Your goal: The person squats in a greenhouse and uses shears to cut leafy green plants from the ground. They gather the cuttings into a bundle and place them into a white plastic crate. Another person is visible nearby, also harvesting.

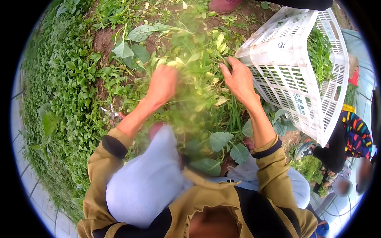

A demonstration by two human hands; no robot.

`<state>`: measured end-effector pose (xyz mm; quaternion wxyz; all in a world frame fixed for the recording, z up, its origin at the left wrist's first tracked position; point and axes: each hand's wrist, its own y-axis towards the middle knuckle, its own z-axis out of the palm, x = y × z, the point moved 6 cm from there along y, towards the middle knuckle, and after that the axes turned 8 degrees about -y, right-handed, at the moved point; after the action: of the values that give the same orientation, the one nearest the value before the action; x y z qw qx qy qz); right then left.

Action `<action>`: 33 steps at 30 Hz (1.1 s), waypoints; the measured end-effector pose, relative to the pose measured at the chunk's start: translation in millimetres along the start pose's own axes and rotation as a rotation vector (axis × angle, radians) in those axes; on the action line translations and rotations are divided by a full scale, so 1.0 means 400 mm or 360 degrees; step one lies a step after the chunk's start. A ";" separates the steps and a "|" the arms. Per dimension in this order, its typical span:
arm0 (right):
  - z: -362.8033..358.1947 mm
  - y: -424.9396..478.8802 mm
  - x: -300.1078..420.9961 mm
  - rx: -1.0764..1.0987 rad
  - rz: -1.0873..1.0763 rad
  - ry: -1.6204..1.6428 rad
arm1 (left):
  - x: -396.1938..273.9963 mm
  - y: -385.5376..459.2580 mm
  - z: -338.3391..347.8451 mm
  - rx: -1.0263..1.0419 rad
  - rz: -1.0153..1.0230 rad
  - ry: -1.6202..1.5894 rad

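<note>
My left hand (164, 84) is blurred, with its fingers curled at the leafy greens (190, 86) in the middle of the view; whether it holds any is not clear. To the right, my right hand (238, 78) reaches down among stems and yellowing leaves beside the crate's near corner, thumb and forefinger close together. Whether a stem lies between them cannot be made out. Metal snips with red handles (114, 115) lie on the plants left of my left forearm. Broad-leaved seedlings (221, 141) grow between my knees.
A white slatted plastic crate (276, 53) bearing writing stands tilted at the right, with cut greens (320, 53) inside. Dense low plants (65, 119) cover the left. Another person's dark red shoe (223, 6) is at the top. More people (355, 134) crouch at the far right.
</note>
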<state>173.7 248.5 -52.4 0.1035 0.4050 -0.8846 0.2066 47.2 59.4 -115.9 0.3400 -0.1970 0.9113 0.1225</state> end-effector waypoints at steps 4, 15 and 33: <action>-0.076 -0.019 -0.042 -0.0617 -0.0046 -0.0036 | -0.008 0.046 0.032 0.0060 0.0027 0.0135; 0.066 -0.016 0.178 -0.0459 -0.0931 -0.0155 | -0.122 0.062 -0.084 -0.0279 0.0331 0.0062; -0.139 -0.041 0.129 -0.1182 -0.0539 0.0103 | -0.219 0.033 -0.270 -0.0846 -0.0099 -0.1127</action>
<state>153.6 229.0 20.1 0.3030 0.4733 -0.8162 -0.1341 40.1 56.7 23.7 0.5724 -0.2509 0.6690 0.4022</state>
